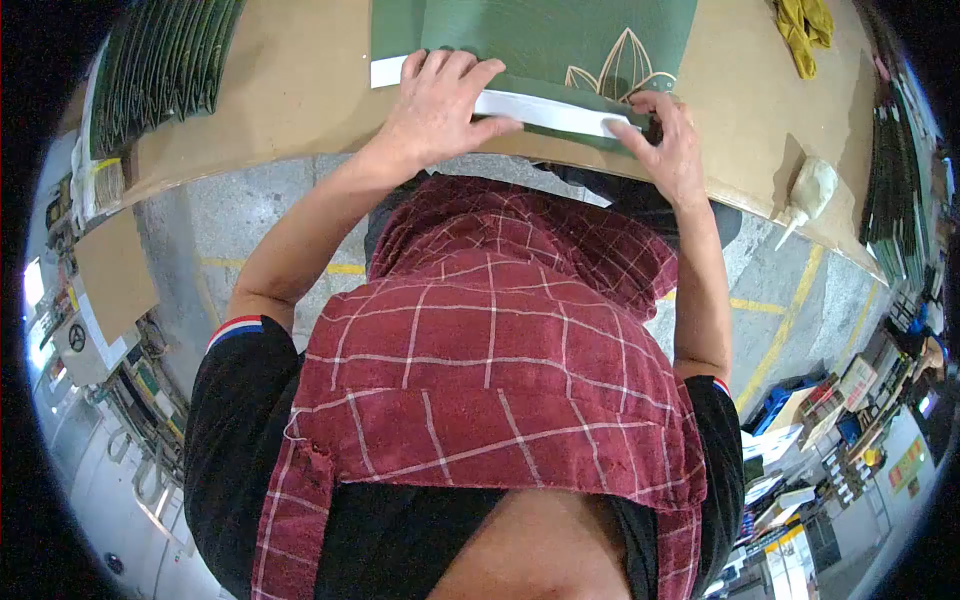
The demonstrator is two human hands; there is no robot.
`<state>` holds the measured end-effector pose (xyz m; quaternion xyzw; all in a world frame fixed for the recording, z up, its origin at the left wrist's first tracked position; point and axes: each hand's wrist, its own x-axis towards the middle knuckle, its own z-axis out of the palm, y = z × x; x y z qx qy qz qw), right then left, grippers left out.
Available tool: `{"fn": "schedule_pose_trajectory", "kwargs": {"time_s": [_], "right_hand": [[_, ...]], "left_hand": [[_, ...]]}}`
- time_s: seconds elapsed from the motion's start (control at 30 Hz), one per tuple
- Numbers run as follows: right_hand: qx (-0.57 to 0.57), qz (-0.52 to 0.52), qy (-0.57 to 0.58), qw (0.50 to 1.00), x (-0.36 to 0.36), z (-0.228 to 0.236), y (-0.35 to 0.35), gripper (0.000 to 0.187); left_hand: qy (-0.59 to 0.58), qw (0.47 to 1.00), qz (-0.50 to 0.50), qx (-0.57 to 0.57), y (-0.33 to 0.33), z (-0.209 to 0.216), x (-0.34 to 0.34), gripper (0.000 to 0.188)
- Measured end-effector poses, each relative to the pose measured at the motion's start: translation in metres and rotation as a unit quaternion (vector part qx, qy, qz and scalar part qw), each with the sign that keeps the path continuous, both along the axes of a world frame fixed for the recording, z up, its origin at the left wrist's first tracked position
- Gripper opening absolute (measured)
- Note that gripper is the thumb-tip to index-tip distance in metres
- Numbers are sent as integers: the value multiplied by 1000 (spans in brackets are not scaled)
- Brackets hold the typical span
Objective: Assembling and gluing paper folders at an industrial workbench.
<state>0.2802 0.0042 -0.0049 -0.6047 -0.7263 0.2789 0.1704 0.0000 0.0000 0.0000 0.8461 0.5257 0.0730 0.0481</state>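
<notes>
A dark green sheet [540, 45] with a pale flower-like outline lies at the near edge of the table. Along its near border runs a white strip [550, 110], with a narrow green margin showing on the near side. My left hand [435, 110] rests across the strip, palm down, with thumb and fingers spread. At the strip's right end, my right hand [665, 140] holds strip and sheet edge between the thumb and curled fingers. Part of the strip is hidden under my left hand.
Stacked green folded pieces [165, 70] stand at the table's left, with more dark green pieces [895, 180] at the far right. A pale bottle with a pointed nozzle [812, 190] lies near the right front edge. Yellow gloves [803, 35] lie farther back on the brown tabletop [300, 90].
</notes>
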Motion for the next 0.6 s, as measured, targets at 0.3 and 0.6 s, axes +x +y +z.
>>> {"fn": "schedule_pose_trajectory", "kwargs": {"time_s": [0.3, 0.6], "right_hand": [[93, 90, -33, 991, 2, 9, -5, 55], [68, 113, -105, 986, 1, 15, -12, 73]], "left_hand": [[-125, 988, 79, -41, -2, 8, 2, 60], [-161, 982, 34, -93, -5, 12, -12, 60]]}}
